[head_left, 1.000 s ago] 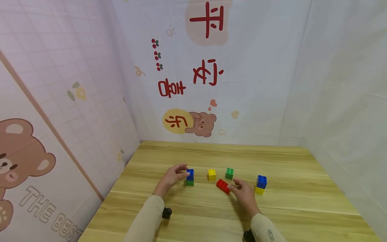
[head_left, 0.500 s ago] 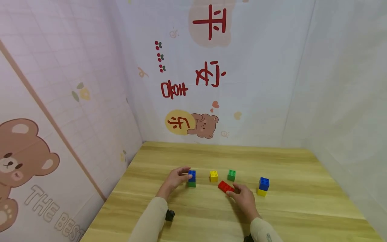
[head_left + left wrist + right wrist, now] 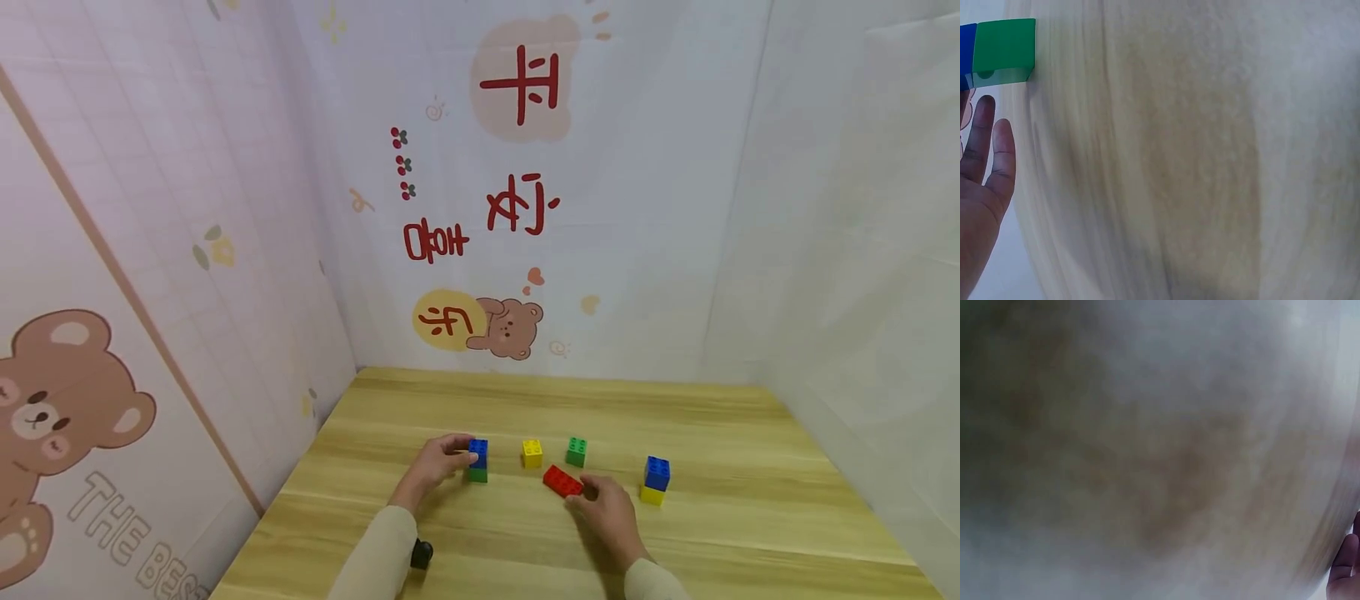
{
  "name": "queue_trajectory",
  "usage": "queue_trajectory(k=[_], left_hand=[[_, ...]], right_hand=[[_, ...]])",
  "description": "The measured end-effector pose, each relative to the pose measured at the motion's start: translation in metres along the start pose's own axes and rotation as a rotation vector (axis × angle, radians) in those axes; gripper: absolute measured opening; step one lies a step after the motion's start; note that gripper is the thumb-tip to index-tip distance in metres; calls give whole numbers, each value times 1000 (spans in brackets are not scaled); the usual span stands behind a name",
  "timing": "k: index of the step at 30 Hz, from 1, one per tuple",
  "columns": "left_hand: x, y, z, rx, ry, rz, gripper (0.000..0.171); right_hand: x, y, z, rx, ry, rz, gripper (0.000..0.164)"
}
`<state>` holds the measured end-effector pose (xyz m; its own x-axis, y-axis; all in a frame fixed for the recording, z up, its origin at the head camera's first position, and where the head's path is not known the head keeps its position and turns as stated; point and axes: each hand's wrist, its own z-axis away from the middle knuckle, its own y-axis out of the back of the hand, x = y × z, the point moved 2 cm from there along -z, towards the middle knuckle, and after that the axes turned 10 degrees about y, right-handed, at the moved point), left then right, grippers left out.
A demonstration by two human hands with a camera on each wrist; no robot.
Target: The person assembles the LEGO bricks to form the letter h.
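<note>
A blue toy building brick (image 3: 478,451) sits stacked on a green brick (image 3: 478,476), left of the table's middle. My left hand (image 3: 435,467) pinches the blue one, thumb on its near side and fingers behind. In the left wrist view the green brick (image 3: 1005,51) shows at the upper left, over two loosely extended fingers (image 3: 1002,147). A longer red brick (image 3: 562,481) lies slanted on the table; my right hand (image 3: 611,510) pinches its right end between thumb and index finger. Only some fingertips (image 3: 1344,559) show at the right wrist view's lower right edge.
Behind the red brick stand a loose yellow brick (image 3: 532,453) and a small green brick (image 3: 577,451). Right of my right hand is another stack, a blue brick (image 3: 657,472) on a yellow brick (image 3: 652,496). Printed cloth walls (image 3: 645,208) border the wooden table (image 3: 525,550).
My right thumb and index finger have closed round the red brick's end. The left hand stays at its stack. The head view has tilted, so the whole scene sits lower.
</note>
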<state>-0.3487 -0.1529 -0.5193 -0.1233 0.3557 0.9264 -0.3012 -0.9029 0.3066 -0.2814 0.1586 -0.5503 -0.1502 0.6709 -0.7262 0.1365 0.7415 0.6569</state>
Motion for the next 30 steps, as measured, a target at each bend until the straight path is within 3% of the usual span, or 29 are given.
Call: queue_trajectory(k=[17, 30], left_hand=[[3, -5, 2, 26, 35, -1, 48], [4, -10, 1, 28, 10, -26, 45]], right_hand=[[4, 6, -1, -35, -10, -57, 37], [0, 15, -4, -58, -15, -100, 37]])
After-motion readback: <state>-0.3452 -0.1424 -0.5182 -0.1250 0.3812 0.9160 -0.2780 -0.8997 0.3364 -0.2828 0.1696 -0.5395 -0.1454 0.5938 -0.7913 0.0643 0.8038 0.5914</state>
